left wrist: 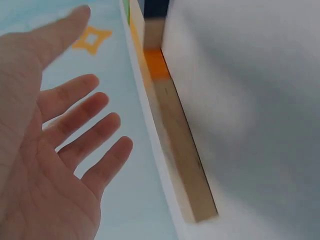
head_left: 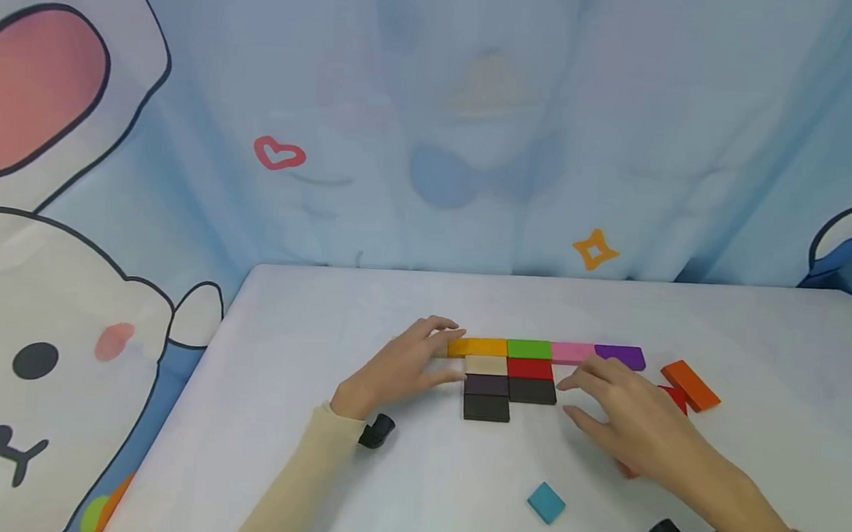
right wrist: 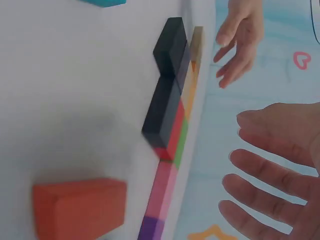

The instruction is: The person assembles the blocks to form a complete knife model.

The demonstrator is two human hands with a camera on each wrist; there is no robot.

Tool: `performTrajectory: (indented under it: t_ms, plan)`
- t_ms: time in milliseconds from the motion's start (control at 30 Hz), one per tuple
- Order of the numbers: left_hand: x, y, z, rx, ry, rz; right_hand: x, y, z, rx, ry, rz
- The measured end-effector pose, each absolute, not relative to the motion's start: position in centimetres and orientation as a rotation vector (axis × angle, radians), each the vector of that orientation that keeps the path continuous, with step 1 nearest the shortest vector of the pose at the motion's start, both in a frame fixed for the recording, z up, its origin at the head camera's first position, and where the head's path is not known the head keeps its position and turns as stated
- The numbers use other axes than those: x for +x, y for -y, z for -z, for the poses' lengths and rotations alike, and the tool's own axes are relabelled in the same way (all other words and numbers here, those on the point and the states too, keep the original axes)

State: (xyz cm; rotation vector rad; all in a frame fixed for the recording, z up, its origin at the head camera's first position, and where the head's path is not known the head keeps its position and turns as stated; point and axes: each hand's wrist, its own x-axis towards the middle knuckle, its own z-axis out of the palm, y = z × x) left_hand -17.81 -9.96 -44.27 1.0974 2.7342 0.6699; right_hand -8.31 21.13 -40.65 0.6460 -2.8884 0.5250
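Observation:
On the white table, colored blocks lie together flat. The back row has a yellow-orange block [head_left: 477, 347], a green block [head_left: 528, 348], a pink block [head_left: 572, 352] and a purple block [head_left: 620, 356]. In front of it sit a beige block [head_left: 486, 365], a red block [head_left: 530, 369], a dark purple-grey block [head_left: 486, 385] and two black blocks [head_left: 486, 408]. My left hand [head_left: 409, 365] hovers at the left end, holding nothing, mostly hiding a plain wood block [left wrist: 182, 150]. To the right, my right hand [head_left: 634, 426] is empty, fingers spread apart in the right wrist view.
Right of the assembled blocks lies an orange block [head_left: 690, 384] against a red piece [head_left: 678, 400]. A reddish block [head_left: 627, 469] is mostly hidden under my right hand. The teal block [head_left: 547, 503] lies nearer the front. A blue printed curtain [head_left: 433, 122] hangs behind the table.

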Motion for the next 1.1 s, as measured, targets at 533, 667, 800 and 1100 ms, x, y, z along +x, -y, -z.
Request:
performTrajectory:
  t_ms: [533,667,800,1100]
  plan:
    - [-15.2,6.4,45.7,1.238,-2.695,-0.316,-5.9,-25.4,44.8,0.422,3.053,-0.509]
    - [-15.1,6.2,45.7,1.243,-2.705,-0.291,-5.5,-25.5,45.6,0.373,3.085,-0.537]
    - [-15.1,6.2,45.8,1.225,-2.702,-0.285,-5.1,-25.6,46.0,0.358,3.077,-0.575]
    - [-15.2,6.0,45.6,1.205,-2.691,-0.298,-4.8,-25.8,46.1,0.307,3.068,-0.588]
